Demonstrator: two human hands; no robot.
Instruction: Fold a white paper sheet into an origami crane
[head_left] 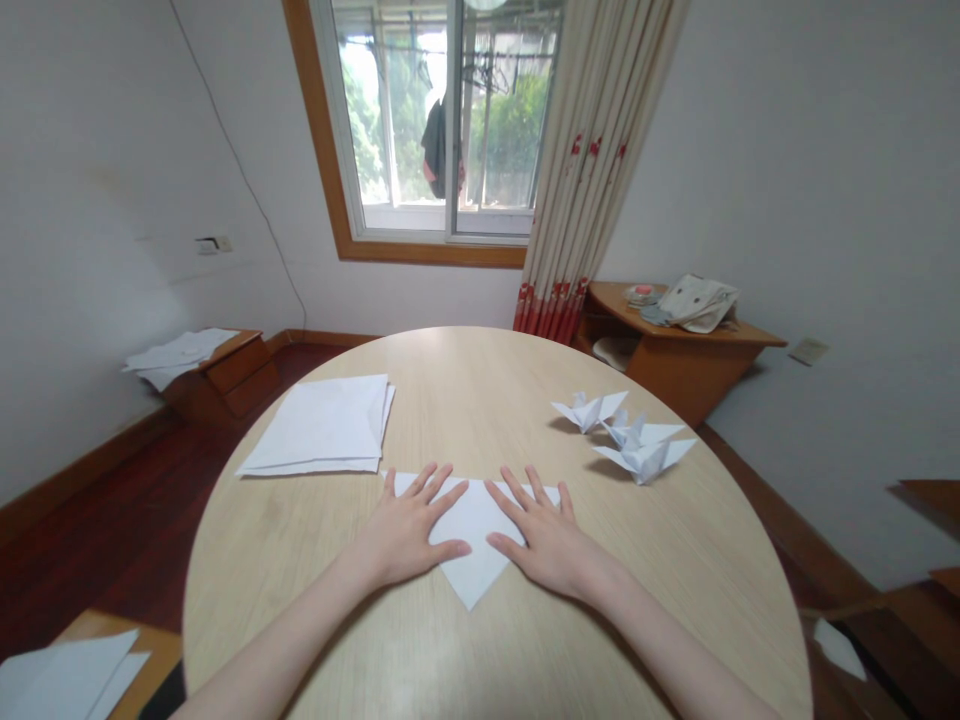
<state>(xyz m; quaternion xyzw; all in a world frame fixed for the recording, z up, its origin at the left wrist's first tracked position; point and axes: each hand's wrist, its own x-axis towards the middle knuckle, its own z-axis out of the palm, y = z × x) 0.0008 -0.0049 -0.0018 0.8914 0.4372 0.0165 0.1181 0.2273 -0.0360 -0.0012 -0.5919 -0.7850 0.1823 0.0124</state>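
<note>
A white sheet of paper folded into a triangle [472,570] lies on the round table, its long edge away from me and one point toward me. My left hand [409,530] rests flat on its left part with the fingers spread. On the right part lies my right hand [544,535], also flat with fingers apart. Both hands cover the side corners for the most part. Neither hand grips anything. To the right of my right hand stand several folded paper cranes [643,455]. Beyond my left hand is a stack of white paper [322,425].
The round wooden table [465,375] stands before a window with a curtain [592,150]. A corner cabinet [679,365] holding a cloth bag [697,302] is at the right. More paper lies on a small cabinet [240,375] at the left and on a surface at lower left.
</note>
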